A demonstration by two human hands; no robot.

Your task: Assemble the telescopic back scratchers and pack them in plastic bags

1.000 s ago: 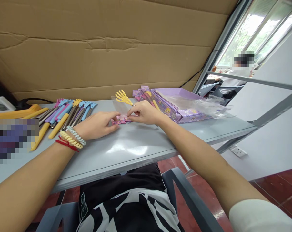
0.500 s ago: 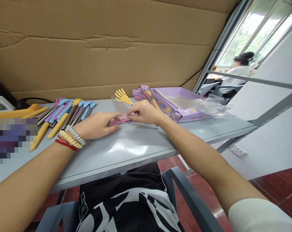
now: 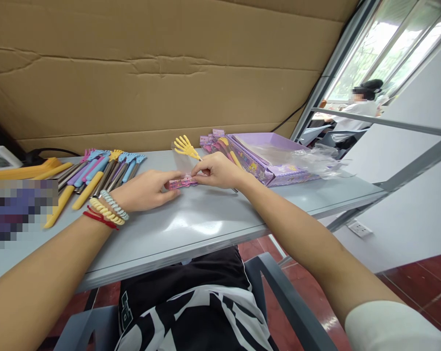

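Observation:
My right hand [image 3: 220, 170] is closed around a back scratcher with a yellow hand-shaped head [image 3: 185, 146]; its metal end sticks out below my palm. Thumb and forefinger of that hand pinch together at the edge of a pink printed card [image 3: 183, 182]. Behind the card a clear plastic bag [image 3: 180, 160] lies under the yellow head, hard to make out. My left hand [image 3: 152, 187] grips the left side of the card and bag, its forefinger on the far side and its thumb on the near side. The fingertips partly hide how bag and card join.
Several colourful back scratchers [image 3: 103, 170] lie left of my left hand. A purple printed box [image 3: 267, 151] with clear plastic bags [image 3: 320, 161] stands on the right, with packed scratchers [image 3: 225, 146] beside it. Cardboard [image 3: 162, 97] backs the grey table [image 3: 191, 219]. A person [image 3: 362, 109] sits far right.
Both hands stay nearly in place. Under the yellow head, the clear bag's visible edge has shifted slightly. The fingers move only a little at the pink card.

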